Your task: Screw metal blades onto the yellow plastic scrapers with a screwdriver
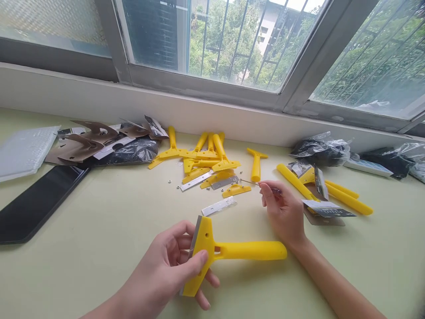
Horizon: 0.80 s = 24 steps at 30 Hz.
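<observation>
My left hand [168, 268] grips a yellow scraper [252, 250] by its wide head, thumb on top, with a grey blade along the head's left edge. The scraper's handle points right, towards my right forearm. Pinched in my right hand [286, 215] is a thin screwdriver [249, 182], its grip mostly hidden by the fingers. The metal tip is among small loose hardware, near a bare blade [226, 182] and a yellow cover plate [236, 191]. Whether it touches a piece, I cannot tell. A wrapped blade [219, 207] lies in front.
Several yellow scrapers [219, 153] are heaped by the window wall, with a lone handle [256, 168] beside them. More scrapers [348, 199] and card packaging lie right, before black plastic-wrapped bundles [320, 150]. Left are cardboard pieces [79, 148], a black flat object [40, 204] and a bubble-wrap sheet [28, 150].
</observation>
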### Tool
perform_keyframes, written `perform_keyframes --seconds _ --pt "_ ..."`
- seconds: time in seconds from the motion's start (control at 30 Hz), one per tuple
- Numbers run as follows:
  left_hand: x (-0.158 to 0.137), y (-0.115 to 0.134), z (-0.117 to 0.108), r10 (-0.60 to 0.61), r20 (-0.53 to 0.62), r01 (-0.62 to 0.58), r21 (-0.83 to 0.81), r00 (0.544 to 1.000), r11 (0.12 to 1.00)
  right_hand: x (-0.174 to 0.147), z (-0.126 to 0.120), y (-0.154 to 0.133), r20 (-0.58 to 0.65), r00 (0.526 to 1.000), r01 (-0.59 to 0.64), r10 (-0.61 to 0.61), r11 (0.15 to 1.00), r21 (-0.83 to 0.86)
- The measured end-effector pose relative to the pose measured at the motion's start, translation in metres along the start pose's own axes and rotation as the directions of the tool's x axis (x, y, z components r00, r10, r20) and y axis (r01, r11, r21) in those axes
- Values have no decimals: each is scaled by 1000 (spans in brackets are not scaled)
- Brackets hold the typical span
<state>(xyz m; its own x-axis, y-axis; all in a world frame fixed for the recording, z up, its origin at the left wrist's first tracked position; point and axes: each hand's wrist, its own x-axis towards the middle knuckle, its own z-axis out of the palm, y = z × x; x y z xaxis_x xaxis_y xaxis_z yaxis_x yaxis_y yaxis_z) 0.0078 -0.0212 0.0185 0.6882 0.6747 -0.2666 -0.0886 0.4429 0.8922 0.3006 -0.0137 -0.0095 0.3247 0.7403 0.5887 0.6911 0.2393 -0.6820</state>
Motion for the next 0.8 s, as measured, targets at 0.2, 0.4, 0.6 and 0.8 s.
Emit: perform_keyframes --seconds 0.2,0.4,0.6,0.8 --pt "0 1 -1 3 16 -2 -16 1000 1000 0 -3 -8 -69 997 28 -24 998 53" --pt "3 3 -1 -7 34 9 -59 999 998 -8 -12 -54 -180 983 86 -43 967 240" --pt "4 6 0 -14 18 15 -89 1000 996 -36 -19 -81 67 993 -121 101 889 442" --pt "3 3 0 -7 16 9 -107 1000 994 -48 -17 -88 185 977 -185 107 857 481"
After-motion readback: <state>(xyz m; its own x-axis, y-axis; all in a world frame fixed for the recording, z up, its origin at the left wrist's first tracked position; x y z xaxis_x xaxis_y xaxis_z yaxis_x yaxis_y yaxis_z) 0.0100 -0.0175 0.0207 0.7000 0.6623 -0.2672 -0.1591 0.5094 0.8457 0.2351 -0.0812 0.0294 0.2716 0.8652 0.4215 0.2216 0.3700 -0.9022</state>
